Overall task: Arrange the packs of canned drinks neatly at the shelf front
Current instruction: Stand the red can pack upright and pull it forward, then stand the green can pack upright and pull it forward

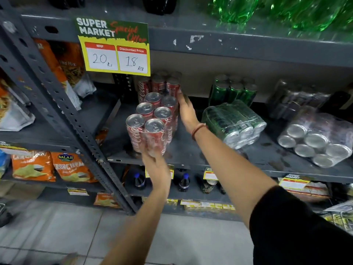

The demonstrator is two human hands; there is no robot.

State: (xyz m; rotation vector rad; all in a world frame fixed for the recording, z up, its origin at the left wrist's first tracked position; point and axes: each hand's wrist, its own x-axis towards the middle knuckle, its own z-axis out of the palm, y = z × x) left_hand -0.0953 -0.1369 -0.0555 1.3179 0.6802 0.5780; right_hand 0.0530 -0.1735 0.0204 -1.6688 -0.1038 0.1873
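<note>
Cupping the red can pack (152, 123) at its 6 o'clock, your left hand (155, 165) lay open, your right hand (188, 111) flat at its 3 o'clock, fingers spread.

On the shelf (191, 155), a cola pack (152, 123) stands upright at the front edge, left end. A second cola pack (158, 86) stands directly behind it. To the right, a pack on its side (233, 123) lies mid-shelf, another upright pack (233, 90) behind it. A further toppled pack (317, 142) lies near the right front edge.

The green bottles (286, 12) overhead are blurred and cut off at the top edge.
</note>
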